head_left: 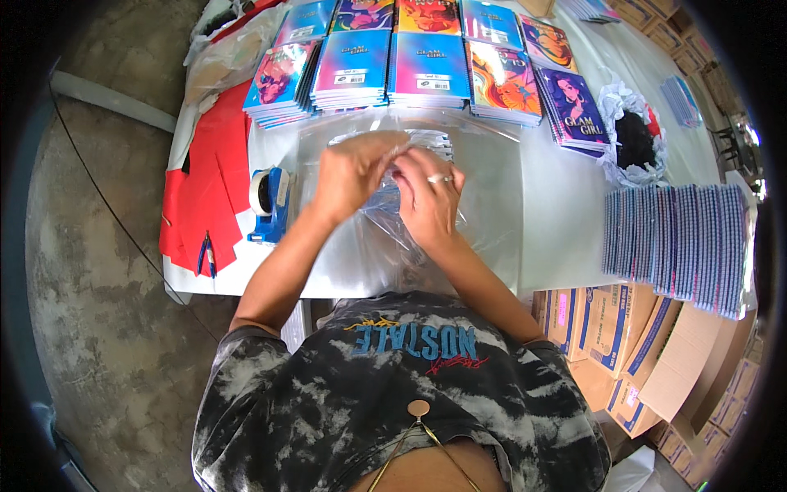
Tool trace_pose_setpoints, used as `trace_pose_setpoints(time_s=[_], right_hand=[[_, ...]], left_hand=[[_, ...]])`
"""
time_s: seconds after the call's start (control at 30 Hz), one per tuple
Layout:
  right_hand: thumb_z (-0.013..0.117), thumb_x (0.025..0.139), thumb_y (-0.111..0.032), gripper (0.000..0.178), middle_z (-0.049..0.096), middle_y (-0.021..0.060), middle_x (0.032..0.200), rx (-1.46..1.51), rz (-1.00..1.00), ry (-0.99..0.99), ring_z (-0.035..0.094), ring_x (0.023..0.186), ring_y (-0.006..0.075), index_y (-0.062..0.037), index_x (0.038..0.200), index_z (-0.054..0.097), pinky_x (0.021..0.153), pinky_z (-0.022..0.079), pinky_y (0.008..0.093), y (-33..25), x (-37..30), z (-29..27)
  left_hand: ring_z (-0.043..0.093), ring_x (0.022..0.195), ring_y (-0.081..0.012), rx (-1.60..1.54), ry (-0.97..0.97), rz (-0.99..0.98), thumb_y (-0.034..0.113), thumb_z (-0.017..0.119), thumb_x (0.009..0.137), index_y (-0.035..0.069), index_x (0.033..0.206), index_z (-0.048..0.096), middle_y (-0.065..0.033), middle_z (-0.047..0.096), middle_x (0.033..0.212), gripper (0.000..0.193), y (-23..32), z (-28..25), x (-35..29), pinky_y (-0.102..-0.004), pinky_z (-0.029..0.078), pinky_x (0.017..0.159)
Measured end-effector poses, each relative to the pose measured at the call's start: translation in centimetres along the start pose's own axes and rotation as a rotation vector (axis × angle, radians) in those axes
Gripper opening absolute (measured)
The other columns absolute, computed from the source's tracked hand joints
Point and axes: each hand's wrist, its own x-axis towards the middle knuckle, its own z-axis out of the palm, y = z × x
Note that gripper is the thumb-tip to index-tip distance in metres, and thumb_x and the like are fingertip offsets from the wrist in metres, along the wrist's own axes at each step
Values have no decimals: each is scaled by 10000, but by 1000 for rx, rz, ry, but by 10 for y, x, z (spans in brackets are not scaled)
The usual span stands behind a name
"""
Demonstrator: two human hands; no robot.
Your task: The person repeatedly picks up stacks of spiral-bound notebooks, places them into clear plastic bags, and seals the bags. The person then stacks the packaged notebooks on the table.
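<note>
My left hand (352, 174) and my right hand (430, 195) meet over the middle of the table, fingers closed and pinching clear plastic (384, 201) between them. The right hand wears a ring. Loose folds of the plastic hang below the fingers toward my body. Just behind my hands, white layered edges of a notebook stack (440, 139) show through the film; my hands hide most of it. A blue tape dispenser (277, 220) with a roll stands to the left of my left forearm.
Stacks of colourful spiral notebooks (352, 70) line the far side. A plastic bag with dark contents (635, 139) sits at right, behind a long row of notebooks on edge (672, 238). Red sheets (217, 164) and a blue-handled cutter (207, 256) lie left. Cardboard boxes (602, 324) stand below right.
</note>
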Motion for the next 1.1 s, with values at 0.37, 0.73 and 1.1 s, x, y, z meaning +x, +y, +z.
trace_pose_setpoints(time_s=[0.37, 0.73, 1.1], right_hand=[[689, 661, -62, 134, 651, -65, 998, 84, -112, 104, 570, 993, 128, -181, 687, 633, 838, 314, 283, 16, -9, 8], [727, 633, -54, 199, 645, -62, 1000, 53, -192, 121, 562, 991, 148, -206, 598, 603, 859, 289, 288, 16, -10, 14], [737, 626, -53, 204, 644, -64, 994, 20, -166, 110, 560, 986, 149, -215, 615, 613, 875, 279, 299, 17, -12, 14]], left_hand=[[601, 753, -243, 225, 354, 135, -3, 655, 680, 11, 831, 622, -107, 660, 893, 155, -30, -13, -120, -353, 451, 680], [499, 787, -144, -633, 39, -1171, 353, 572, 856, 9, 1016, 628, -57, 574, 920, 383, -147, -128, -190, -280, 411, 659], [538, 500, -82, -115, 893, -812, 225, 605, 865, -12, 767, 663, -64, 634, 627, 263, -102, -97, -152, -209, 429, 463]])
